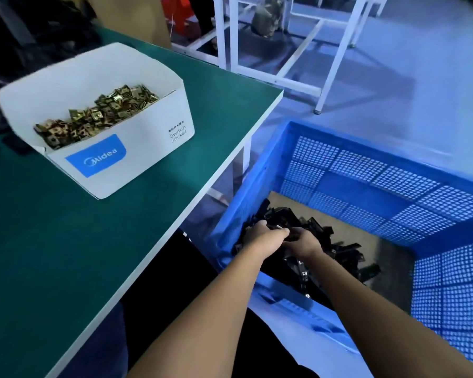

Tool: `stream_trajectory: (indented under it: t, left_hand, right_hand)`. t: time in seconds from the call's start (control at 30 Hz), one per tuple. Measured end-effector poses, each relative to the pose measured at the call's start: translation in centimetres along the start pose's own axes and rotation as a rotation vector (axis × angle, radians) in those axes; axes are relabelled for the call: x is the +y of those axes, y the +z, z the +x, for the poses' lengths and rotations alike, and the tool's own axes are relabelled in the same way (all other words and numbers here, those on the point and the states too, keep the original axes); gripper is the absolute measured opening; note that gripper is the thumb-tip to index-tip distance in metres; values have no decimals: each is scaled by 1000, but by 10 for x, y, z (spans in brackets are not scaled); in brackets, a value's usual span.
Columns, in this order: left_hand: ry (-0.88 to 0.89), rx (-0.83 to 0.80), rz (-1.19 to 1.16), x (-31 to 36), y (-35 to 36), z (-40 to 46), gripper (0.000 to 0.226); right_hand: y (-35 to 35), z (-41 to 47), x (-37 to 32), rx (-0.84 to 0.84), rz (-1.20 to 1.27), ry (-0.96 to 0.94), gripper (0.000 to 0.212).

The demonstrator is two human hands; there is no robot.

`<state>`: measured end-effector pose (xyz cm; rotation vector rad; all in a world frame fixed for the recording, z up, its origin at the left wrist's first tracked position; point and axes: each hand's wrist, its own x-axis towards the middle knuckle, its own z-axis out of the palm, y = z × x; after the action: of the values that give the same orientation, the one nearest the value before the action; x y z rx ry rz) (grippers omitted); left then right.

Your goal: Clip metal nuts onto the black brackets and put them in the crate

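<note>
Both my arms reach down into the blue perforated crate [372, 170] beside the table. My left hand [265, 236] and my right hand [303, 242] are side by side, fingers curled round black brackets on top of the pile of black brackets [339, 255] lying on the crate's floor. Exactly which bracket each hand grips is hidden by the fingers. Brass-coloured metal nuts [99, 115] fill a white cardboard box [137, 156] standing on the green table [66, 255] to the left.
The table's white front edge [175, 214] runs diagonally just left of the crate. White metal frame legs [336, 50] stand on the pale floor behind. Dark objects lie at the table's far left [17, 36].
</note>
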<state>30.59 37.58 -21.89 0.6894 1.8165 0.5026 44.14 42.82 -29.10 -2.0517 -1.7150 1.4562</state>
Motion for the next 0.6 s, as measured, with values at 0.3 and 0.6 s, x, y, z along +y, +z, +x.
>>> stream_trajectory:
  t: [0.3, 0.6]
  left_hand:
    - [401, 306, 155, 42, -58, -37, 11]
    - [1127, 605, -139, 82, -178, -170, 10]
  right_hand:
    - [-9, -33, -91, 309, 11, -100, 25]
    - [-29, -162, -252, 763, 346, -759, 17]
